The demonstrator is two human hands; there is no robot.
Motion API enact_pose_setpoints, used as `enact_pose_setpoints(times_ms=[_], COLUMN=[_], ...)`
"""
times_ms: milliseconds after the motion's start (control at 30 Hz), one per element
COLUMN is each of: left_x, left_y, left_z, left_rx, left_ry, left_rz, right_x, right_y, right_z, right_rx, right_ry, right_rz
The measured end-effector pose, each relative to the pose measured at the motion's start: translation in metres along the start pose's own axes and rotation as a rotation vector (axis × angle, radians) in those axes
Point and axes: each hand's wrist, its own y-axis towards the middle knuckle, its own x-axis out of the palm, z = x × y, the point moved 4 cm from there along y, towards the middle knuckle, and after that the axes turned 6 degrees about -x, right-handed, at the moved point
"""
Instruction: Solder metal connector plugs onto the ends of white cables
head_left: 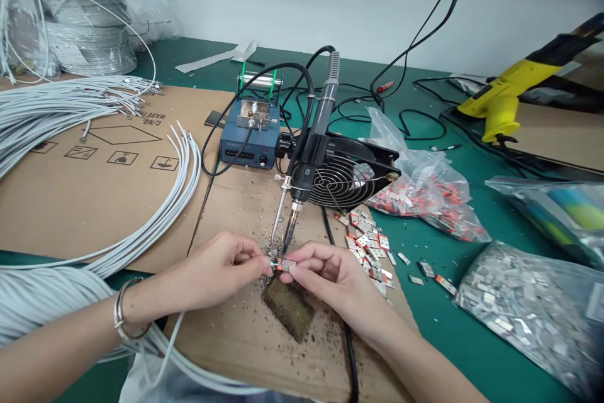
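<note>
Under the tip of a stand-mounted soldering iron [291,227], my two hands meet. My right hand [333,274] is closed, pinching a small USB plug [289,264] with a silver shell and orange insert between thumb and fingertips. My left hand [231,264] is closed in a pinch on the end of a white cable [174,335], held against the plug's back. The cable runs out of sight behind my left forearm. The iron's tip is at the joint; whether it touches is too small to tell. A brown, dirty sponge block [289,312] lies just below my fingers.
Behind the iron stand a blue solder feeder [248,145] and a black fan [349,173]. Loose USB plugs [370,242] lie right of my hand, beside bags of orange parts [434,195] and metal shells [528,309]. White cable bundles [155,227] fill the left. A yellow heat gun [514,85] rests at the right.
</note>
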Motion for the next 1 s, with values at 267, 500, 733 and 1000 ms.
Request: enact_pose_setpoints(times_ms=[267,500,733,1000], left_x=[-0.001,-0.001,-0.001,-0.001], left_y=[-0.001,-0.003,-0.002,-0.004], left_z=[0.003,0.009,0.007,0.013], left_rx=[-0.005,-0.031,-0.036,-0.083], left_ry=[0.006,-0.024,-0.025,-0.061], left_rz=[-0.004,-0.022,-0.026,-0.055], right_x=[-0.001,-0.002,-0.002,-0.001], right_y=[0.000,-0.001,-0.002,-0.001], right_z=[0.000,-0.001,-0.001,0.001], right_rx=[0.013,0.003,-0.006,-0.004], right_ry=[0.010,0.022,0.073,0.124], right_rz=[0.012,0.006,-0.007,-0.028])
